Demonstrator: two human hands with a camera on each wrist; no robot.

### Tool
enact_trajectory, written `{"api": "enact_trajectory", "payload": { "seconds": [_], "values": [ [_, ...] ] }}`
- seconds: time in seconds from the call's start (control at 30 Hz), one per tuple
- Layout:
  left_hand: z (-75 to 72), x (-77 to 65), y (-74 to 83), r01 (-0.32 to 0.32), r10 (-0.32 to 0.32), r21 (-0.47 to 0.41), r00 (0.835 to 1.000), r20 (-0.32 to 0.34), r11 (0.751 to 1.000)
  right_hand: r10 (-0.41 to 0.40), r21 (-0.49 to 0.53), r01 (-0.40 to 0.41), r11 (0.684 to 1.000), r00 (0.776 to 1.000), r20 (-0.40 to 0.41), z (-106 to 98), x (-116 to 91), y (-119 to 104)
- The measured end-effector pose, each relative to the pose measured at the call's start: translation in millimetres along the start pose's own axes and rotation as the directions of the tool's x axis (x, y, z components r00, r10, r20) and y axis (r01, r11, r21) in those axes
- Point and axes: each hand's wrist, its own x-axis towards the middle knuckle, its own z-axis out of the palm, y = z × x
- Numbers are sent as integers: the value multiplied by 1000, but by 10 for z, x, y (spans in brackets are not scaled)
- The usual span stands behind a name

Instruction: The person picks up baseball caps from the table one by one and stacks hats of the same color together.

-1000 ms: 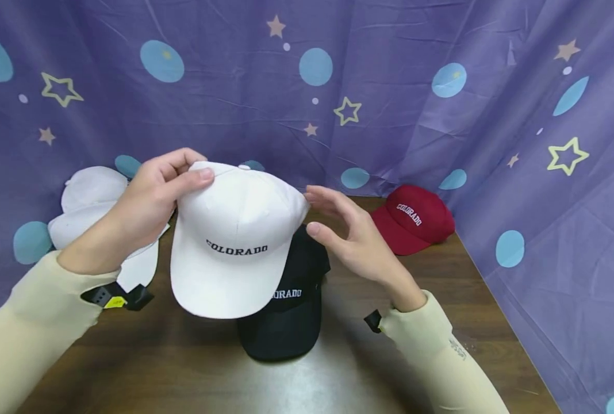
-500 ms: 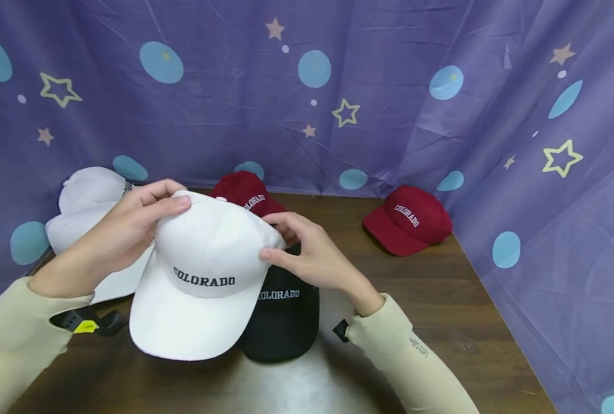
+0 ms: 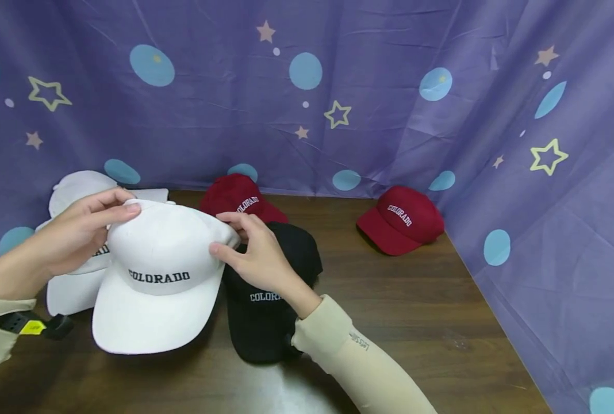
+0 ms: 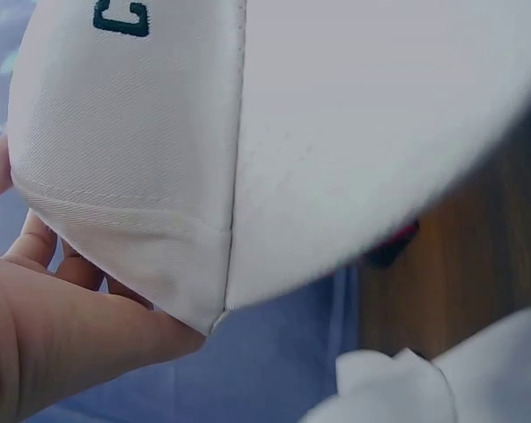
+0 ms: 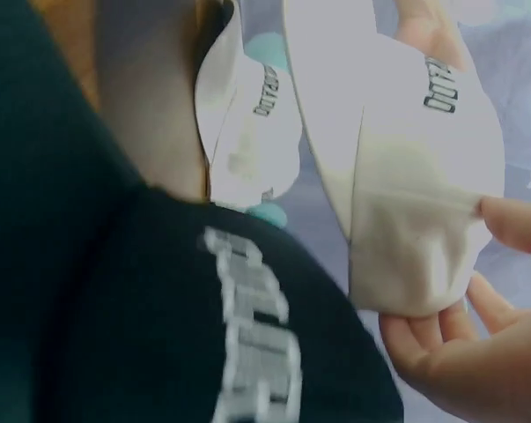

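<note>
Both your hands on the white COLORADO cap (image 3: 159,270), held just over the table's (image 3: 415,322) left half.

Your left hand (image 3: 74,233) pinches the crown at the cap's 10 o'clock, thumb on top, fingers curled under the edge. Your right hand (image 3: 255,256) grips the crown's 3 o'clock side, thumb and fingers curled round the fabric. Cap's brim points to 6 o'clock, toward you. At its 9 o'clock a second white cap (image 3: 74,190) lies partly under it. Black cap (image 3: 271,310) sits just at its 3 o'clock, under your right wrist. One red cap (image 3: 240,198) is at its 1 o'clock, against the purple star curtain (image 3: 307,103). Another red cap (image 3: 400,218) lies well apart at 2 o'clock.
</note>
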Motion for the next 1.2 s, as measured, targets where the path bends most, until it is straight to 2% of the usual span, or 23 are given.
{"api": "enact_trajectory", "payload": {
  "seconds": [0.17, 0.3, 0.4, 0.6, 0.73, 0.93, 1.07, 1.2],
  "values": [
    [-198, -22, -191, 17, -16, -52, 1000, 7, 999, 95, -9, -95, 995, 995, -17, 227, 78, -41],
    [-353, -66, -357, 53, -53, -81, 999, 7, 995, 168, -27, -168, 985, 986, 16, 444, 122, -74],
    [-415, -82, -489, 84, -84, -73, 996, 5, 994, 190, -50, -188, 981, 981, 47, 571, 143, -81],
    [-426, -42, -806, 164, -164, 9, 986, 3, 986, 247, -76, -243, 967, 968, 42, 701, 138, -20],
    [-454, -27, -946, 187, -187, 49, 982, -6, 981, 281, -85, -275, 958, 958, 63, 772, 134, 36],
    [-489, 26, -1029, 200, -199, 65, 980, -10, 978, 325, -135, -312, 940, 941, 93, 854, 136, 69],
    [-460, 55, -1071, 207, -206, 69, 978, -17, 976, 353, -149, -336, 930, 930, 103, 886, 120, 103],
    [-412, 79, -1110, 208, -206, 68, 978, -36, 976, 356, -165, -337, 927, 928, 106, 899, 108, 139]
  ]
}}
